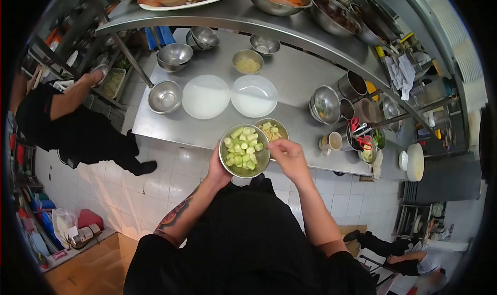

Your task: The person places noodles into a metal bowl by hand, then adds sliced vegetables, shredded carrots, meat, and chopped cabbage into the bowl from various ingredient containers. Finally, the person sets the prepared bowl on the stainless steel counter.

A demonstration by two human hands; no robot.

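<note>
In a holding step, the left grip (220, 166) cups the metal bowl (244, 175) of green vegetable chunks (245, 147) by the surface (297, 95), the right grip (271, 147) nearly closed at its rim, contact unclear; any move calls for steady support.

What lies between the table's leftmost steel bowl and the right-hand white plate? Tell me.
The left-hand white plate, as the head view shows.

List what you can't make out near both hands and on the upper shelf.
- Head view: left hand fingertips, hidden by the bowl of green chunks.
- Head view: anything between the right hand fingertips, too small.
- Head view: part of the small bowl, hidden by the same bowl.
- Head view: white platter, cut by the top edge.
</note>
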